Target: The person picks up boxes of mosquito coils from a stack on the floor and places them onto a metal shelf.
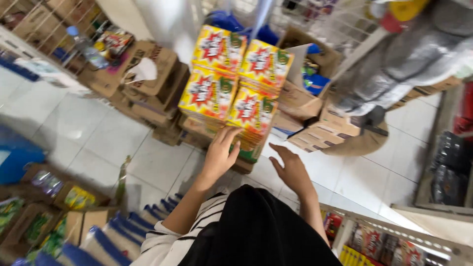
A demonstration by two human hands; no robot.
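Four stacks of yellow packs point(236, 83) stand squared on cardboard boxes point(157, 83), centre far. Left hand point(220, 155) touches near stack, fingers spread. Right hand point(291, 170) hovers beside, open, empty. Stacking looks mostly done.

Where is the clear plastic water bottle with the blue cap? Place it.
The clear plastic water bottle with the blue cap lies upper left in the head view, on brown cardboard boxes, left of the stacked yellow packs.

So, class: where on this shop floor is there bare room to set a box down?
Bare white floor tiles lie left of the yellow box stack, and more right of the right hand, before the shelf. Crowded: brown cartons behind; the left hand touches the stack.
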